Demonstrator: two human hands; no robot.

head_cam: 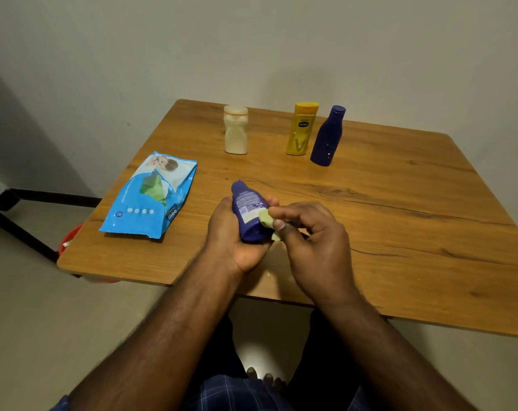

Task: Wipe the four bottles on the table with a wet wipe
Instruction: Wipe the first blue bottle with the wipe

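My left hand point(232, 235) grips a small blue bottle point(247, 209) above the near part of the wooden table point(400, 218), its cap pointing away from me. My right hand point(308, 232) pinches a crumpled pale green wet wipe point(266, 219) against the bottle's right side. At the back of the table stand three bottles: a white one point(236, 132), a yellow one point(301, 129) and a tall dark blue one point(327, 137).
A light blue pack of wet wipes point(151, 197) lies on the table's left part, a green wipe showing at its opening. Something red point(69, 237) sits on the floor under the left edge. A wall stands close behind the table.
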